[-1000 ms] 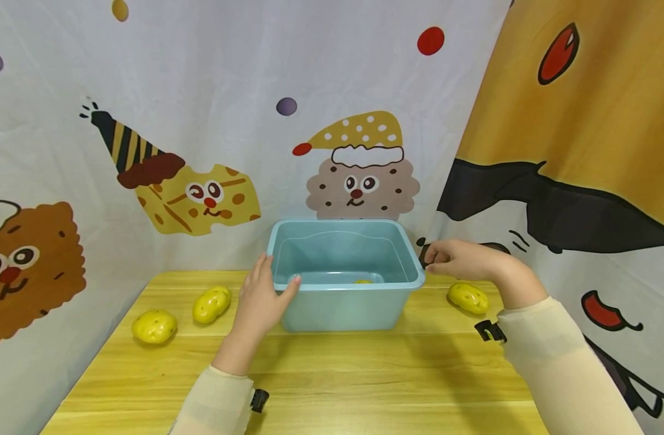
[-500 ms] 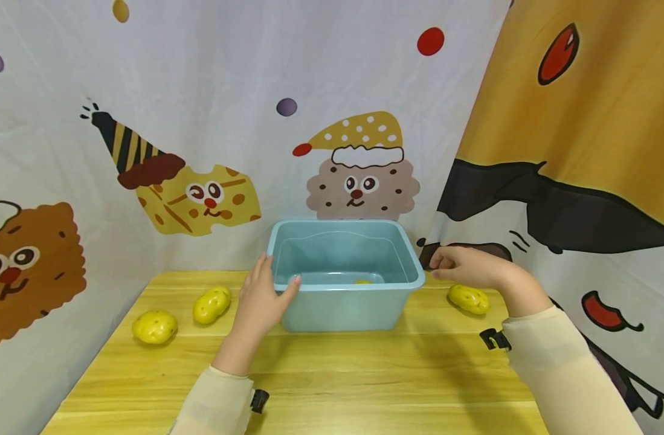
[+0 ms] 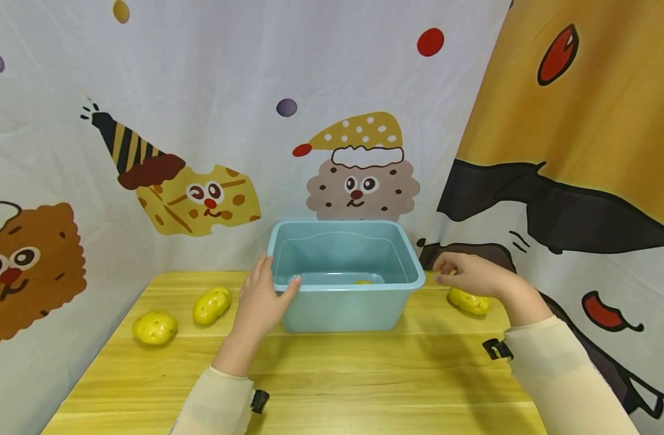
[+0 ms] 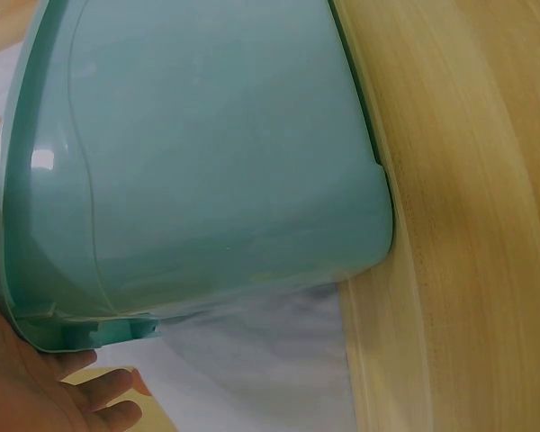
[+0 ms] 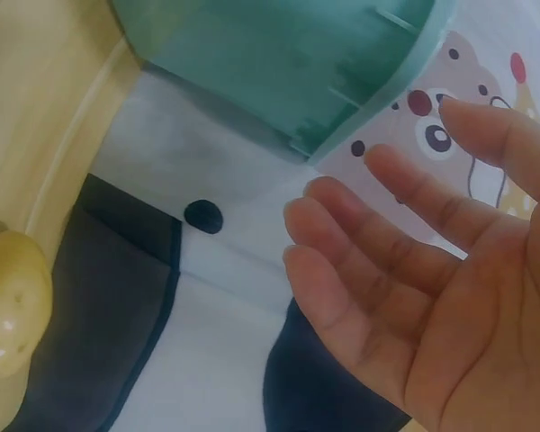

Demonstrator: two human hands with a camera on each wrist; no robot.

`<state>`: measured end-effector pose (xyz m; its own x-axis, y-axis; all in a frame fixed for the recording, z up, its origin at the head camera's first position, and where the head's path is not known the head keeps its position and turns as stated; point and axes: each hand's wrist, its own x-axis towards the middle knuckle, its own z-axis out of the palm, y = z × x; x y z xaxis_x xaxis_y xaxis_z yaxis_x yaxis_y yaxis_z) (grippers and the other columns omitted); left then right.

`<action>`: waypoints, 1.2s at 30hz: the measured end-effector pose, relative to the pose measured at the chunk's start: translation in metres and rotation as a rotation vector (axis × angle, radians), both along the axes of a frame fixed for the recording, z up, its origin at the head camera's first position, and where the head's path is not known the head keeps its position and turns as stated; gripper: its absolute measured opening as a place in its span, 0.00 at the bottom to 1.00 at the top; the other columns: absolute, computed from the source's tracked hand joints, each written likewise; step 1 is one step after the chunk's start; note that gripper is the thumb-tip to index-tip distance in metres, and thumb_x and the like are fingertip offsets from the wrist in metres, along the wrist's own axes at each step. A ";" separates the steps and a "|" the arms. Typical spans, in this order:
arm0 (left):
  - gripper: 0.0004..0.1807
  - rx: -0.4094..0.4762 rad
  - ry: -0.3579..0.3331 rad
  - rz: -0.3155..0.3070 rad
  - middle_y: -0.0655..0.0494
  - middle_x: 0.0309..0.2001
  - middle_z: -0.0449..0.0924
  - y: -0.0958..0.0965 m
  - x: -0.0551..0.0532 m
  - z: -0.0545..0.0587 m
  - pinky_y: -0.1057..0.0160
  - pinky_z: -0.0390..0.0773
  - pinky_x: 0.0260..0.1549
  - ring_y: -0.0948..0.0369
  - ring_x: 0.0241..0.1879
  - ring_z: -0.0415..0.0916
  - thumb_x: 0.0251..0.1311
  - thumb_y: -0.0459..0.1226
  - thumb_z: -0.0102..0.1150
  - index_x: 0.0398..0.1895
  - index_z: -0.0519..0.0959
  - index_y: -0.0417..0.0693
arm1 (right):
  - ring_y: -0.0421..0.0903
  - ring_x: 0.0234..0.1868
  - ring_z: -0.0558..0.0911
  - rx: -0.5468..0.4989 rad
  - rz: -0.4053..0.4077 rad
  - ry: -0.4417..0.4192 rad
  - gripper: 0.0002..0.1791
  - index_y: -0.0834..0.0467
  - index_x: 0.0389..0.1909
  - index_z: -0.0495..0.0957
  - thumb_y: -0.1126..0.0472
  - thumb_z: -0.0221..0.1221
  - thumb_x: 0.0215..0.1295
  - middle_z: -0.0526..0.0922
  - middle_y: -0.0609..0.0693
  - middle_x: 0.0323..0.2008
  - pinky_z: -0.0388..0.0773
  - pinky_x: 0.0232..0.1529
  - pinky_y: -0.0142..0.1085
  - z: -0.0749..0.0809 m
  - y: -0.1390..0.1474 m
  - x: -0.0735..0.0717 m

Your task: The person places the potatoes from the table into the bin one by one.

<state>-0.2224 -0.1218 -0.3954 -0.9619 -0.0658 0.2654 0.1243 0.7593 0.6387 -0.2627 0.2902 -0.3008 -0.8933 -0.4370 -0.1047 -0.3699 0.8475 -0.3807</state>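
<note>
A light-blue plastic tub stands at the far side of the wooden table. My left hand holds its near left corner, thumb over the front rim and fingers along the left side; the left wrist view shows the hand at the rim. My right hand hovers right of the tub, fingers loosely bent and holding nothing, as the palm shows in the right wrist view. Just below it lies a yellow potato, partly covered by the hand. A bit of yellow peeks over the front rim from inside the tub.
Two more yellow potatoes, one at the far left and one closer to the tub, lie on the wooden table. A cartoon-printed curtain hangs right behind the tub and along both sides.
My right hand has moved slightly right and down, away from the tub's rim and over the potato there. The left hand, tub and potatoes have stayed in place.
</note>
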 end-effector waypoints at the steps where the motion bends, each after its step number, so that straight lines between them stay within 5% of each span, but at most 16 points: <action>1: 0.50 0.001 0.000 0.000 0.42 0.79 0.46 0.000 0.000 0.000 0.33 0.53 0.68 0.38 0.73 0.51 0.66 0.64 0.50 0.77 0.53 0.38 | 0.48 0.41 0.79 0.000 -0.003 0.003 0.16 0.57 0.51 0.77 0.51 0.59 0.72 0.81 0.52 0.44 0.78 0.43 0.47 -0.002 0.000 0.000; 36: 0.50 0.004 -0.019 0.001 0.42 0.79 0.44 0.001 0.001 0.002 0.33 0.51 0.68 0.38 0.74 0.49 0.66 0.63 0.50 0.78 0.52 0.38 | 0.54 0.45 0.82 -0.074 -0.064 0.124 0.18 0.61 0.50 0.79 0.50 0.59 0.72 0.83 0.56 0.45 0.80 0.45 0.53 -0.042 0.017 0.000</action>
<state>-0.2210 -0.1211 -0.3936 -0.9667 -0.0675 0.2468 0.1117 0.7566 0.6443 -0.2631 0.3075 -0.3426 -0.9235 -0.3815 0.0387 -0.3645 0.8419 -0.3980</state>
